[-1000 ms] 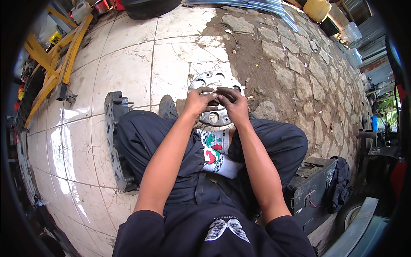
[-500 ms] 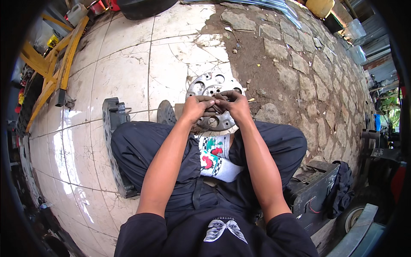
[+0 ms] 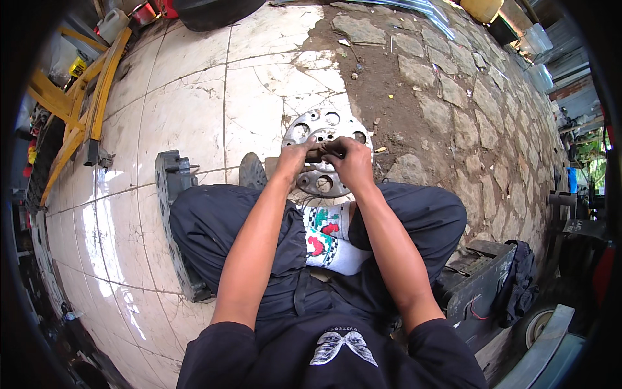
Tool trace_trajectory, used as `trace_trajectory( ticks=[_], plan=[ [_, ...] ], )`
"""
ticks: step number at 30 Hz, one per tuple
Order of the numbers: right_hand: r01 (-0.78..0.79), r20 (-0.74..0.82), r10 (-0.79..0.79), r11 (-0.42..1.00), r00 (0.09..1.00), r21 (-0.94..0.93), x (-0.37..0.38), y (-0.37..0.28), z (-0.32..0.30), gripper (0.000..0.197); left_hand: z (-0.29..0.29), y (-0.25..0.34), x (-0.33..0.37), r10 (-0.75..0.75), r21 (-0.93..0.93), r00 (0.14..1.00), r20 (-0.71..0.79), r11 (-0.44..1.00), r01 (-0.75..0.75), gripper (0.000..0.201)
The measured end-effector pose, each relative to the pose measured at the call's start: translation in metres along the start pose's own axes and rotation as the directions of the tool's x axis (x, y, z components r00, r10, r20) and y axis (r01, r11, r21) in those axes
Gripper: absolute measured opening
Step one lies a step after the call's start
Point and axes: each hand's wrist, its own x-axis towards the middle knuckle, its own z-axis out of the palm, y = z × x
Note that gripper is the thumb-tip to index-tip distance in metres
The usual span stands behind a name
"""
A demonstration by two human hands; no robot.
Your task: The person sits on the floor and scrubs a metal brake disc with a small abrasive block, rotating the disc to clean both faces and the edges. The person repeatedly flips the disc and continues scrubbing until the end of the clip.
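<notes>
Right hand (image 3: 353,163) has turned knuckles-up since the earlier frame, close by left hand (image 3: 295,161); fingers curled, can't tell on what. Round holed metal disc (image 3: 317,123) lies beneath and beyond both.

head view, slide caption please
Left hand and right hand close together over a round metal plate with holes, patterned socks below.

Your left hand (image 3: 293,159) and right hand (image 3: 354,162) are curled close together over the metal disc (image 3: 316,123); anything between them is too small to tell. You sit cross-legged in patterned socks (image 3: 334,243), between a dark casting (image 3: 170,188) on your left and a black box (image 3: 478,285) on your right. Pale tiles (image 3: 184,117) meet stone paving (image 3: 463,129) ahead; a yellow frame (image 3: 103,84) stands far left.
</notes>
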Motion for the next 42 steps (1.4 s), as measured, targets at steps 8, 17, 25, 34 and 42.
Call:
trace_trajectory(
  ticks=[8, 17, 25, 34, 42],
  plan=[
    [-0.282, -0.175, 0.322, 0.934, 0.930, 0.220, 0.005, 0.006, -0.015, 0.025, 0.002, -0.016, 0.013, 0.367, 0.858, 0.841, -0.398, 0.474, 0.199, 0.068],
    [-0.246, -0.185, 0.279, 0.952, 0.942, 0.182, 0.003, -0.001, -0.015, 0.025, 0.000, -0.012, 0.016, 0.293, 0.828, 0.865, -0.408, 0.517, 0.216, 0.073],
    [-0.247, -0.199, 0.284, 0.950, 0.938, 0.189, 0.000, 0.001, -0.015, 0.025, -0.006, -0.019, 0.035, 0.472, 0.816, 0.765, -0.438, 0.567, 0.117, 0.059],
    [-0.216, -0.272, 0.266, 0.956, 0.925, 0.199, -0.002, -0.001, -0.020, 0.032, -0.001, 0.016, -0.001, 0.422, -0.141, 0.906, -0.011, 0.897, -0.419, 0.060],
    [-0.161, -0.276, 0.242, 0.945, 0.930, 0.284, -0.003, -0.003, -0.019, 0.031, -0.014, 0.043, -0.055, 0.486, -0.221, 0.870, 0.088, 0.861, -0.459, 0.061]
  ],
)
